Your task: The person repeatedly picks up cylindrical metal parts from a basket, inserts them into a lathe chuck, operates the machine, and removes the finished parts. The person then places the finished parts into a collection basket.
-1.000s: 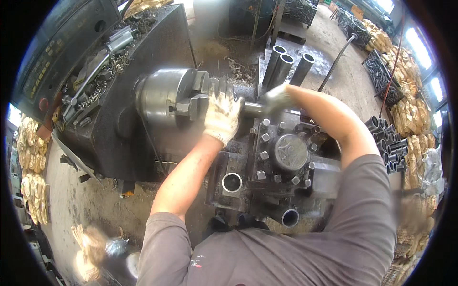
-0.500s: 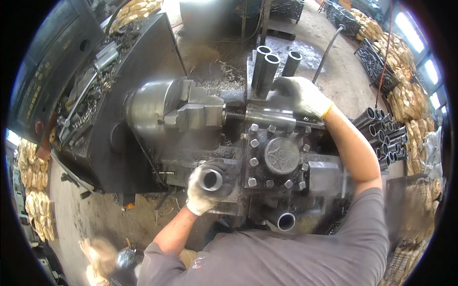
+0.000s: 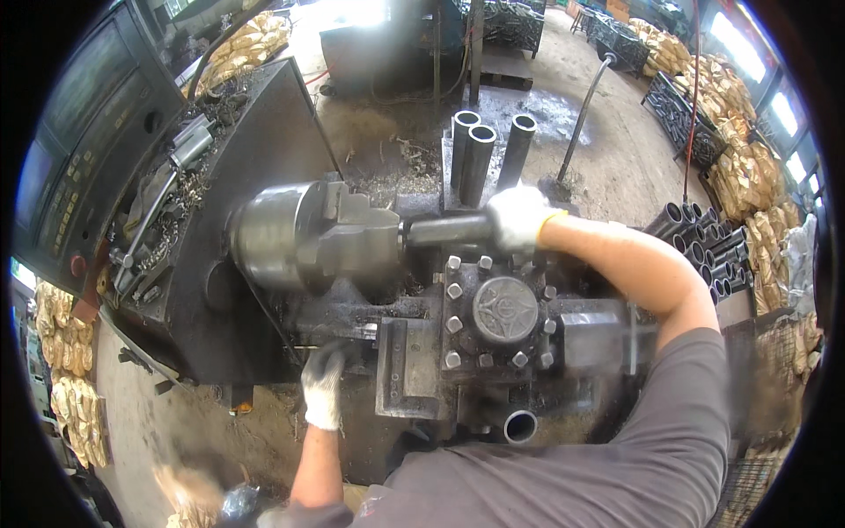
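A gray metal pipe (image 3: 449, 231) lies level at the machine's round steel clamp (image 3: 282, 233), gripped near its right end by the person's gloved right hand (image 3: 521, 220). By the look of it, the work on this pipe is partway: it appears lined up with the middle of the clamp, but the hand has not let go. Whether its left end is inside the clamp or only against it cannot be told.

Three more pipes (image 3: 480, 167) stand upright behind the machine, and a pile of pipes (image 3: 700, 251) lies to the right; none of these is in the clamp. Another single pipe (image 3: 507, 429) shows its open end close to the person's body.

The held pipe is smooth, straight and dull, with a soft shine along its upper side. It sits just beyond a square block (image 3: 504, 308) ringed with bolts.

The right hand's fingers are closed around the pipe. The gloved left hand (image 3: 323, 387) reaches low at the machine's front; its fingers are dark and blurred, so whether they hold anything cannot be told.
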The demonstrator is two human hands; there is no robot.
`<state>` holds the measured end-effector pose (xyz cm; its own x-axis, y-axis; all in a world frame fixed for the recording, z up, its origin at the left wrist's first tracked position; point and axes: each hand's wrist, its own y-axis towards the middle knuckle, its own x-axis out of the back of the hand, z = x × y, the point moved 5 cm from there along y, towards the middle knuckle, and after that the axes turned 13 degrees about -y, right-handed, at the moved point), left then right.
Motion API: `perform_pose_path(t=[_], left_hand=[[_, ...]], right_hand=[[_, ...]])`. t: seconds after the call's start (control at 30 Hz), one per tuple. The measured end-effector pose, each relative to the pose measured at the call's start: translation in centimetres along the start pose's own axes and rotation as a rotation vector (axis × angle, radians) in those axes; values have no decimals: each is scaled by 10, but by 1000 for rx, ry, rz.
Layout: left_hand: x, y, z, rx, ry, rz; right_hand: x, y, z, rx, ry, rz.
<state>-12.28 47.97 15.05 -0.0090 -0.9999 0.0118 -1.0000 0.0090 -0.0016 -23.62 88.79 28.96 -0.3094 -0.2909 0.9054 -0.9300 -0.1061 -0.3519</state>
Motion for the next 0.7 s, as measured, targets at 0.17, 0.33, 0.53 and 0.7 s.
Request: perform_pose_path(t=[0.17, 0.33, 0.53, 0.7], left_hand=[[152, -65, 125, 272, -482, -625], [231, -84, 131, 115, -625, -1106], [281, -73, 129, 232, -839, -940], [296, -77, 126, 408, -937, -814]], right_hand=[[-50, 40, 5, 241, 169, -97], [-52, 61, 22, 287, 167, 53], [-33, 65, 34, 156, 102, 137], [14, 108, 99, 435, 526, 49]])
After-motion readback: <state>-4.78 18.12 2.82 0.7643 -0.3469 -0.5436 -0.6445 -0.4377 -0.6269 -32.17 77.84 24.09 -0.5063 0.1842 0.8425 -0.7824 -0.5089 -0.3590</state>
